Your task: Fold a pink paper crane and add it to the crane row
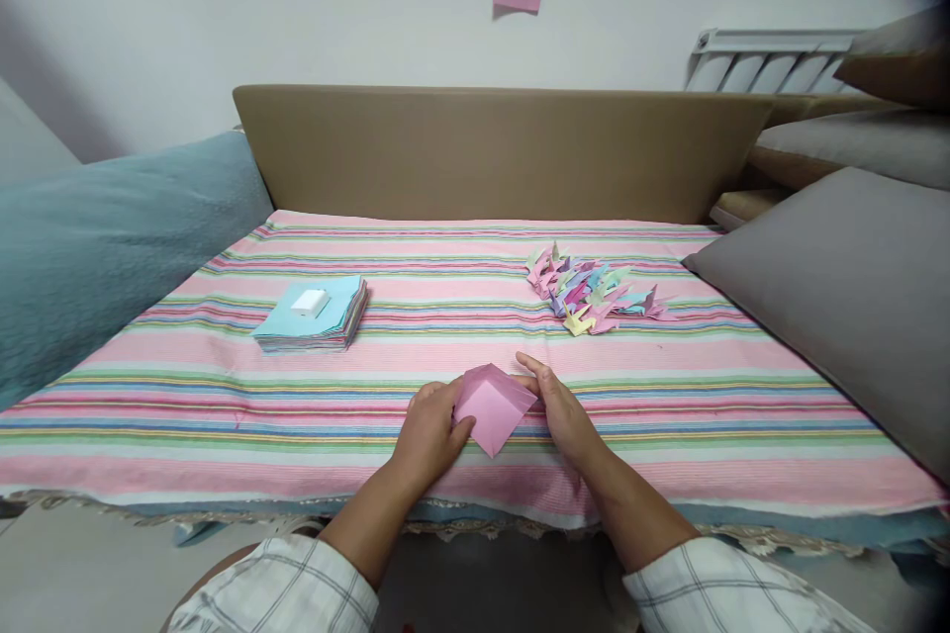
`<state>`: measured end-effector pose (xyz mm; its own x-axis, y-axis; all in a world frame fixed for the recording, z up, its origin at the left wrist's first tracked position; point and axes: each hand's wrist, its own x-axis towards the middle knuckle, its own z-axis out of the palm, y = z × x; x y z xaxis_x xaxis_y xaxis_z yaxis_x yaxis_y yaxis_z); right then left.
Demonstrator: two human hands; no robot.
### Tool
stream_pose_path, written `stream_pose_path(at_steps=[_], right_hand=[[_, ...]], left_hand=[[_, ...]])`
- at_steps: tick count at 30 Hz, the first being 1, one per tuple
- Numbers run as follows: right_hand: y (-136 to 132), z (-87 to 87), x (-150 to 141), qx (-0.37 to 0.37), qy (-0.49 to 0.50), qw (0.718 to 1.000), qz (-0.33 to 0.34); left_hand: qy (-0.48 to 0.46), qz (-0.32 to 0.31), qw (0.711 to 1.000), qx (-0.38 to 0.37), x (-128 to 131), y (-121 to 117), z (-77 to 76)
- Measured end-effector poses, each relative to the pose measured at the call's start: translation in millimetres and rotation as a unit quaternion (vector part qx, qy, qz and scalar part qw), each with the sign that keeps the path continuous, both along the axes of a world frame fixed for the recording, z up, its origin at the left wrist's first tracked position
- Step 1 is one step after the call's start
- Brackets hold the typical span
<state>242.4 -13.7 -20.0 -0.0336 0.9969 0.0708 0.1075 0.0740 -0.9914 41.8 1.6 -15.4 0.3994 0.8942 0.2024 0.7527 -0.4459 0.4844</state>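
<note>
A pink sheet of paper (493,404), partly folded, lies on the striped cloth (223,396) near its front edge. My left hand (428,432) grips the paper's left side with thumb on top and fingers curled. My right hand (558,407) pinches the paper's right corner with fingers pressed together. Both hands rest on the cloth.
A stack of coloured paper squares (316,321) with a small white object (309,301) on top lies at left. A pile of several folded paper cranes (590,292) lies at back right. Grey cushions (838,287) stand right, a teal blanket (96,247) left, a tan backrest (490,153) behind.
</note>
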Motion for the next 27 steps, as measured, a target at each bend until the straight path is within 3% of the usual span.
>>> stream_pose_path(at_steps=[12, 27], right_hand=[[0.0, -3.2, -2.2, 0.042, -0.028, 0.998, 0.034], [1.8, -11.5, -1.9, 0.073, -0.14, 0.986, 0.052]], left_hand=[[-0.004, -0.004, 1.0, 0.007, -0.2, -0.5, -1.3], [-0.021, 0.002, 1.0, -0.001, -1.0, 0.8, -7.2]])
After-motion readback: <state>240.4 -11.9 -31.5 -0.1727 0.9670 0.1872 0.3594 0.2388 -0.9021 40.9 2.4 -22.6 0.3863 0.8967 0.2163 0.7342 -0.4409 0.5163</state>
